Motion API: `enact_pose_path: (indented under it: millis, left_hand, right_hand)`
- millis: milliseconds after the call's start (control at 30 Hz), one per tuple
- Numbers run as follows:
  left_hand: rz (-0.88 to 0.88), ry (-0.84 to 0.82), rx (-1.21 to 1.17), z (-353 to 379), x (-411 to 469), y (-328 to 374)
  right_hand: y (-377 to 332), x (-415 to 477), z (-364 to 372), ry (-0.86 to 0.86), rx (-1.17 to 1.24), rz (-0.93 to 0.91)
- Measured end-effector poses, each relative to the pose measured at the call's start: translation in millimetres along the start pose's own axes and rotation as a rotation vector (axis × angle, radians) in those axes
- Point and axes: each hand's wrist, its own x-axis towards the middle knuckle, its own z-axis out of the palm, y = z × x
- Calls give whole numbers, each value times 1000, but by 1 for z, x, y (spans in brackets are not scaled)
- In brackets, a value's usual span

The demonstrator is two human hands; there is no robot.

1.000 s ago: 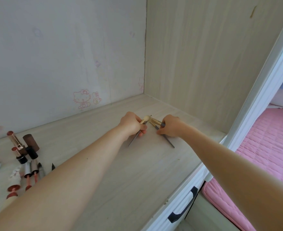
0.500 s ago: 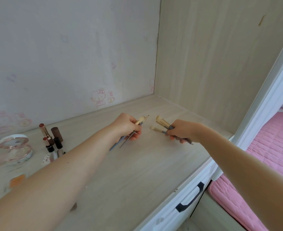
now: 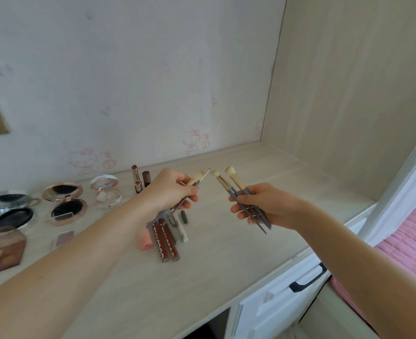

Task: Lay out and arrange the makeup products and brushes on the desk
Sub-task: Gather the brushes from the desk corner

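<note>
My left hand [image 3: 170,189] is closed around two thin makeup brushes [image 3: 198,178], their pale tips pointing up and right. My right hand [image 3: 263,204] grips a bundle of three grey-handled brushes [image 3: 231,183] with cream bristles pointing up and left. Both hands hover above the pale wooden desk [image 3: 226,265], a short gap between the two sets of tips. On the desk below my left hand lie two dark red lip gloss tubes [image 3: 166,241], a white pencil [image 3: 180,227] and a pink sponge [image 3: 145,239]. Two lipsticks [image 3: 136,177] stand near the wall.
Open compacts [image 3: 65,204] [image 3: 105,192] [image 3: 8,209] and a brown palette [image 3: 1,250] sit at the left of the desk. A wooden side panel [image 3: 348,94] closes the right end. White drawers with a black handle [image 3: 307,280] lie below the front edge; a pink bed [image 3: 407,243] is beyond.
Both hands lifted the brushes off the desk and moved apart. The view swung left, so the compacts and lip products now show.
</note>
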Motion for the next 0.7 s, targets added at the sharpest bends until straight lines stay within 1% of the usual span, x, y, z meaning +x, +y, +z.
enact_pose_path:
  millis: [167, 400, 500, 700]
  left_hand:
    - [45, 47, 84, -45, -42, -18]
    - [36, 78, 172, -97, -99, -52]
    - [9, 96, 219, -114, -121, -68]
    - [-27, 151, 425, -145, -151, -110]
  right_hand:
    - [-14, -7, 51, -30, -51, -57]
    - [-30, -9, 118, -130, -148, -138]
    - [-35, -9, 144, -174, -153, -146]
    - [-35, -5, 189, -222, -121, -108]
